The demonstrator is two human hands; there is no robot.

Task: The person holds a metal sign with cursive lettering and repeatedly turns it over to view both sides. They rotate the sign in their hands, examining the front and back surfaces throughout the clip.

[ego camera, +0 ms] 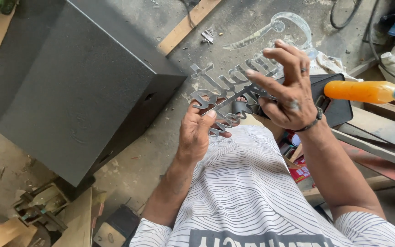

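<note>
Evidently both hands, left hand [195, 132] and right hand [289, 98], hold cut-out script lettering [227, 87].

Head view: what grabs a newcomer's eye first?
The cut-out script lettering, dark and flat, held up at centre by the left hand and right hand. Next, the big black box filling the left, and the orange bottle lying at the right.

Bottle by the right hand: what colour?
Orange bottle with a blue tip, head view.
</note>
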